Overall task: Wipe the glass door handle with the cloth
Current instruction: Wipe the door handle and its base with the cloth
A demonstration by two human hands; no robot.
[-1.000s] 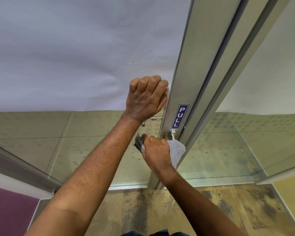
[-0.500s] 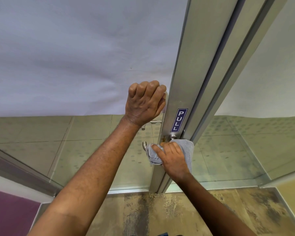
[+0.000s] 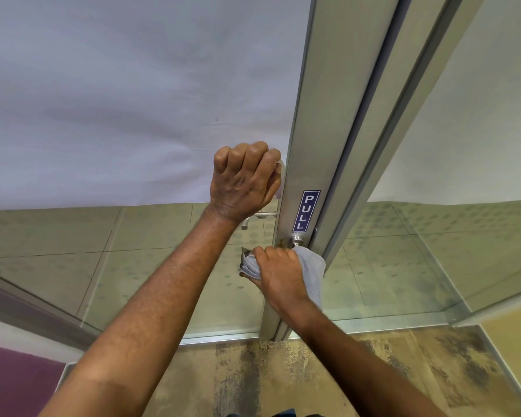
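Observation:
My left hand [image 3: 244, 182] is curled in a fist round the upper part of the door handle, which it hides almost entirely. My right hand [image 3: 278, 273] grips a grey cloth [image 3: 312, 263] wrapped round the lower end of the handle, just below the metal handle mount [image 3: 297, 238] on the door's aluminium frame [image 3: 316, 130]. A blue PULL sticker [image 3: 306, 210] sits on the frame between my two hands. A second handle [image 3: 257, 217] shows through the glass on the far side.
Frosted film covers the upper glass [image 3: 133, 100] on the left and on the right panel [image 3: 478, 115]. Clear lower glass shows tiled floor [image 3: 73, 236] beyond. A mottled beige floor [image 3: 313, 371] lies under me, with a purple surface [image 3: 12, 380] at the lower left.
My right hand with the cloth has shifted along the lower end of the handle and turned the cloth round it. My left hand has kept its hold higher up.

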